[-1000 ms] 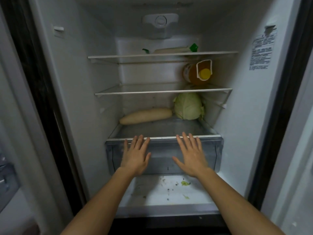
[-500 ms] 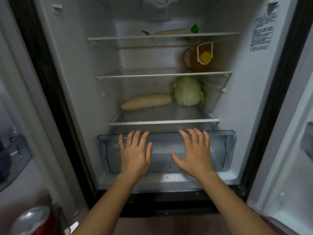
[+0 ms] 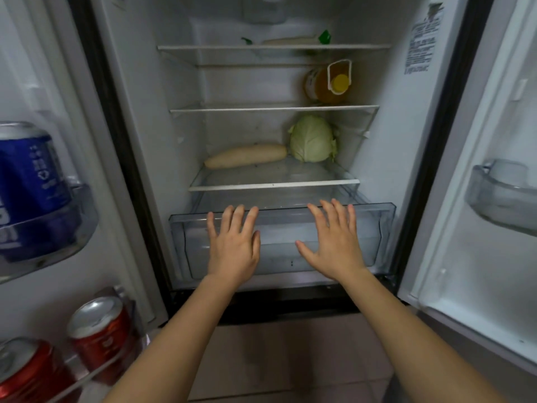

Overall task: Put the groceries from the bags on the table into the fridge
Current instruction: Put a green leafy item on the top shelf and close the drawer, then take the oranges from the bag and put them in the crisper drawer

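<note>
A blue can [image 3: 29, 170] stands above two red cans [image 3: 100, 335] at left, with pinkish floor tiles [image 3: 290, 353] below.

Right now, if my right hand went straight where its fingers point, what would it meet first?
The right hand seems flat on the clear crisper drawer; past its rim, it would probably meet the white-edged glass shelf above, though depth is unclear.

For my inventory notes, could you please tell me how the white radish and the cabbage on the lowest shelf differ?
The white radish is long and cream-coloured; the cabbage is round and pale green. The white radish lies on its side at the left; the cabbage sits at the right. Both rest on the same glass shelf.
</note>
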The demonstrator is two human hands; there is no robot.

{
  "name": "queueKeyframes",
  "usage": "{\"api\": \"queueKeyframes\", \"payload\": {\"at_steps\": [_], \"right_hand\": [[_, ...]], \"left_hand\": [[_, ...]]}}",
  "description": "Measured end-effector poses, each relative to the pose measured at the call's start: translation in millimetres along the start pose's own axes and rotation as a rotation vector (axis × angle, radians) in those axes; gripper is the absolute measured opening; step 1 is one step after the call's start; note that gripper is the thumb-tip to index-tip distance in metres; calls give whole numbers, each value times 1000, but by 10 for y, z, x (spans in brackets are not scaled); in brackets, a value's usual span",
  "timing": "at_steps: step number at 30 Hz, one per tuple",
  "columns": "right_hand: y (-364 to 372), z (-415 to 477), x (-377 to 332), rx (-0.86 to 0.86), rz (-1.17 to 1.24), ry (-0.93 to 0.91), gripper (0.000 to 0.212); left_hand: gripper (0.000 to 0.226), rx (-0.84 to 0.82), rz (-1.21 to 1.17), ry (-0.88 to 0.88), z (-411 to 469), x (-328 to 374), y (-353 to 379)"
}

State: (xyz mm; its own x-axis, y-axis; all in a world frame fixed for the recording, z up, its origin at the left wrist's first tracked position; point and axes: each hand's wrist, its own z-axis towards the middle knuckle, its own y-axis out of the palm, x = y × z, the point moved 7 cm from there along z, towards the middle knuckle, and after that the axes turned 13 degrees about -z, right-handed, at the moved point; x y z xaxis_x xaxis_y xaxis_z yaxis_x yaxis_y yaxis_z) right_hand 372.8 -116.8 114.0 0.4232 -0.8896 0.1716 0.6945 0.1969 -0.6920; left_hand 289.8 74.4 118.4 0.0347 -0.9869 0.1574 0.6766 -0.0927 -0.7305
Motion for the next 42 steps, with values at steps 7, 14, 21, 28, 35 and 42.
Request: {"api": "queueKeyframes", "payload": {"at_steps": [7, 14, 21, 28, 35, 42], "right_hand": [[-15, -194, 21, -123, 64, 1, 87], [232, -827, -159, -188, 154, -74, 78], [157, -1207, -670, -148, 369, -158, 81], [-817, -1459, -2235, -35, 708, -360, 82], [-2391, -2197, -4117, 71, 906, -585, 79], [-3761, -3439, -5909, 7, 983, -891, 82]], "left_hand": [[60, -105, -31, -11, -267, -5, -126], [58, -91, 49, -220, -1263, -20, -218], [59, -56, 170, -422, -2196, 81, -652], [60, 16, 388, -468, -3146, -186, -2082], [62, 88, 599, -837, -5124, -920, -4035], [67, 133, 736, -1126, -6993, -1239, -5623]]}}
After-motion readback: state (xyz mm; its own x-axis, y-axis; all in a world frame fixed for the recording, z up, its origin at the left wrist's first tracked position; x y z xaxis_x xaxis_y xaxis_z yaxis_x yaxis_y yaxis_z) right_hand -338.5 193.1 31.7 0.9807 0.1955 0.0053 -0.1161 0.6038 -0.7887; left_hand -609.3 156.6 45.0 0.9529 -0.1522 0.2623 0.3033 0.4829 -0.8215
